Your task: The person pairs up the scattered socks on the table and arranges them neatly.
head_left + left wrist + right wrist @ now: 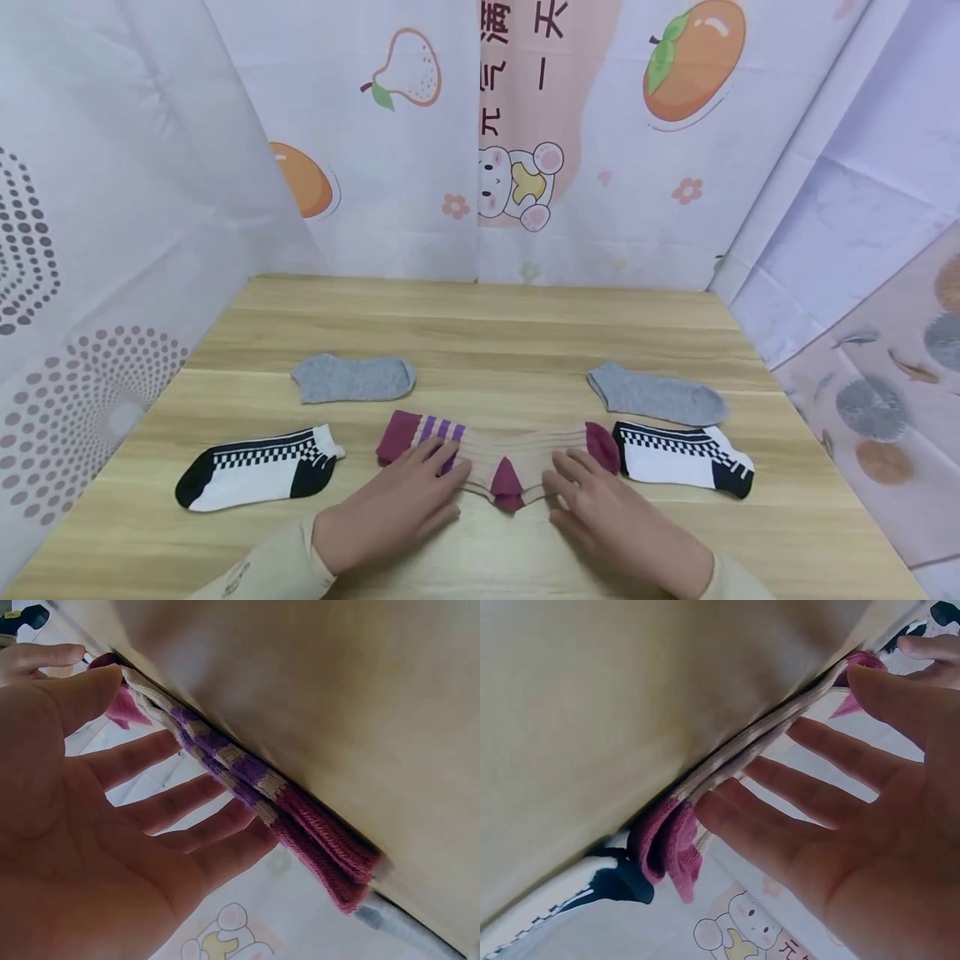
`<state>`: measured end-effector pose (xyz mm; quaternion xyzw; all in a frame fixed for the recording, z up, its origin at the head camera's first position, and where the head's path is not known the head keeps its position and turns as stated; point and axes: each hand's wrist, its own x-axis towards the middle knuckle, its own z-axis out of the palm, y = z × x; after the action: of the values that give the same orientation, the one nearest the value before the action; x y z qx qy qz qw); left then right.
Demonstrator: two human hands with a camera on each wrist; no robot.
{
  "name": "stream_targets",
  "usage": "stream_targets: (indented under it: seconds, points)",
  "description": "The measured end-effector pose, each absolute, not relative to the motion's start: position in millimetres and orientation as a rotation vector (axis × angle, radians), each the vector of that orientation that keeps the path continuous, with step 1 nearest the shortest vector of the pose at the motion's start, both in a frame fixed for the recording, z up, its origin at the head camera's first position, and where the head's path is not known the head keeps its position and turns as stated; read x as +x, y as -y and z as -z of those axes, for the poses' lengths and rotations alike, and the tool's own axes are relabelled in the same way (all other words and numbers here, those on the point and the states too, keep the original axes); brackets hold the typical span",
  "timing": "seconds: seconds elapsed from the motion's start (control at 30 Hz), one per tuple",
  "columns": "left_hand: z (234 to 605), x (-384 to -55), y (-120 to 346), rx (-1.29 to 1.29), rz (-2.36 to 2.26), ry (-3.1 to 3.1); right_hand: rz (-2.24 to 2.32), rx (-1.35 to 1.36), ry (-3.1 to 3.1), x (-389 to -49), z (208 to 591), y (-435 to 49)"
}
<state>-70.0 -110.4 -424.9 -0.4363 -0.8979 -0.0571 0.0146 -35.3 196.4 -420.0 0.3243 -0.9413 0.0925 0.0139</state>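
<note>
A beige sock (517, 446) with maroon cuff, heel and toe lies flat across the table's near middle, purple stripes by its cuff at left. Its maroon heel (507, 482) points toward me. My left hand (390, 508) rests its outstretched fingers on the striped part, and in the left wrist view the fingers (217, 806) are spread along the sock's edge. Toward the toe end, my right hand (615, 517) touches the sock with extended fingers. Two layers of knit show at the cuff (330, 847) in the left wrist view, and at the toe (667, 840) in the right wrist view.
A black-and-white checked sock (258, 471) lies at left; its like (682, 458) lies at right, close by the beige sock's toe. Farther back are two grey socks, one left (352, 379), one right (656, 396). Printed curtains (420, 192) border the wooden table (480, 325).
</note>
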Motion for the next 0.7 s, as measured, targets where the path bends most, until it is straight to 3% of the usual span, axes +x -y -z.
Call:
stream_targets:
  seconds: [0.7]
  points:
    - [418, -158, 78, -1.467, 0.174, 2.689, -0.214, 1.05, 2.846, -124, 420, -195]
